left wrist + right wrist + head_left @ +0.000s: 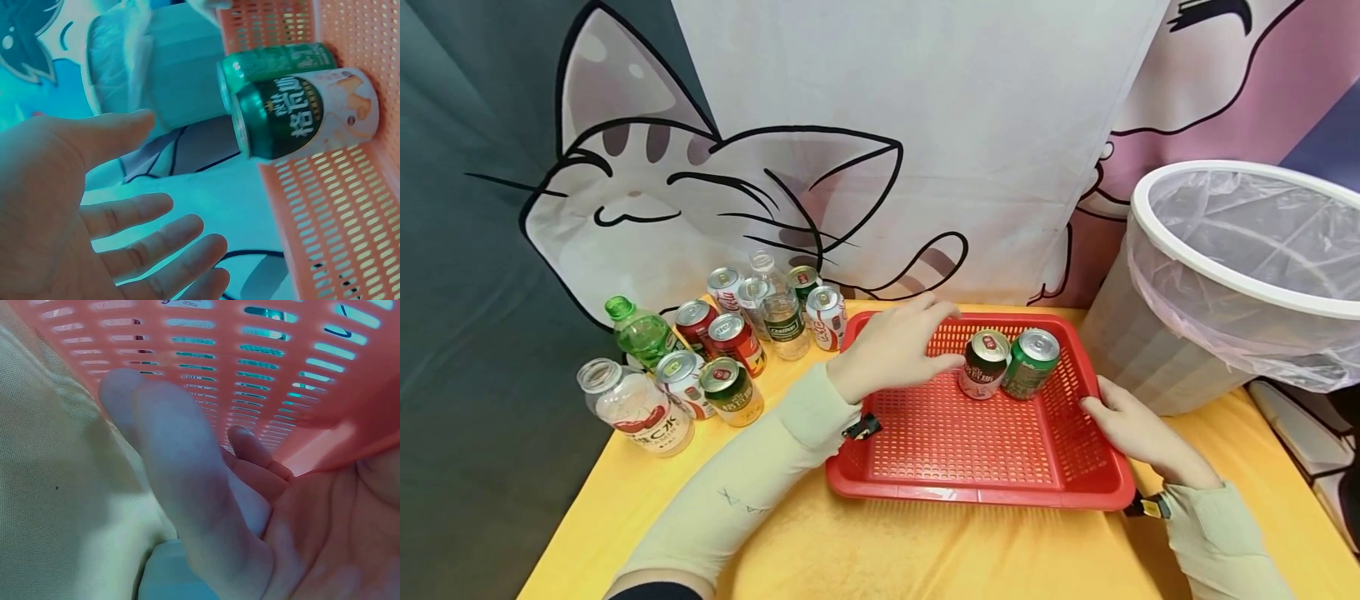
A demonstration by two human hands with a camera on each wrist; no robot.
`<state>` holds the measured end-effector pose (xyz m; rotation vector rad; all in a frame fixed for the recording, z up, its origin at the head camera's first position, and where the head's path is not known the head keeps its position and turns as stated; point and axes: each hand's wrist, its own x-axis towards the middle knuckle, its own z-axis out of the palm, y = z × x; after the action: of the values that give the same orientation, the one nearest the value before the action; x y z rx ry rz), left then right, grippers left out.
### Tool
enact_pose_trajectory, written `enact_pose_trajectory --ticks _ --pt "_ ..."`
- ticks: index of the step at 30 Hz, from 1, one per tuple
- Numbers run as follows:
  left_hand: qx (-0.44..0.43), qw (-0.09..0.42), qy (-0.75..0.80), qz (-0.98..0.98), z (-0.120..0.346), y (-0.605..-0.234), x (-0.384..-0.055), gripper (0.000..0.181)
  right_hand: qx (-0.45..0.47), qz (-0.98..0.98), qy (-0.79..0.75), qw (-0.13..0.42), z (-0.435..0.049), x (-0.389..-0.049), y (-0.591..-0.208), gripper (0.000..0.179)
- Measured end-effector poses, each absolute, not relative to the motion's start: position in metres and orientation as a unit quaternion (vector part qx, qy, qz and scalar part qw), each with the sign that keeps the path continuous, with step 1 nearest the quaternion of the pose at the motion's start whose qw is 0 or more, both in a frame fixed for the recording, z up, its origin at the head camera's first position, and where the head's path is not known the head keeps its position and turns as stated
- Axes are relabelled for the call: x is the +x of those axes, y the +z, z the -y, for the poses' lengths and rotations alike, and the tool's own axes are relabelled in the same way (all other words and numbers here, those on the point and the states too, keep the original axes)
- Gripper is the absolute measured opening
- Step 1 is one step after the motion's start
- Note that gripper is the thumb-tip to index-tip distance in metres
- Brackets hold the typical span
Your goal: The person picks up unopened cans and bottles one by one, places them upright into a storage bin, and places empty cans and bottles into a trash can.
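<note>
A translucent, white-rimmed plastic bin [1120,333] stands right of the red, rectangular, perforated plastic basket [962,442]. Assorted metal cans and plastic bottles [733,337] stand left of the basket. The left hand [898,346], fingers spread wide, hovers over the basket's left half; the right hand [1138,429] grips the basket's right rim. Upright inside, toward the basket's far right corner, are a green metal can [1030,367] and a dark-and-pale metal can [982,367].
</note>
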<state>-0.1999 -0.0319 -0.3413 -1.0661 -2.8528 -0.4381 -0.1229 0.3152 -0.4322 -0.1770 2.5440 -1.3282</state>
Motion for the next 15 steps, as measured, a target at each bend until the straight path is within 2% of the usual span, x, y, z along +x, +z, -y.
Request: enact_pose_trajectory --ticks 5,15 --pt "-0.328 0.057 -0.164 0.928 0.049 -0.338 -0.192 0.062 -0.060 -0.875 -0.461 0.132 -0.317 -0.123 -0.433 0.039" --pt "-0.309 0.146 -0.160 0.926 0.096 -0.348 -0.177 0.058 -0.058 -0.873 -0.466 0.132 -0.316 -0.123 -0.433 0.039"
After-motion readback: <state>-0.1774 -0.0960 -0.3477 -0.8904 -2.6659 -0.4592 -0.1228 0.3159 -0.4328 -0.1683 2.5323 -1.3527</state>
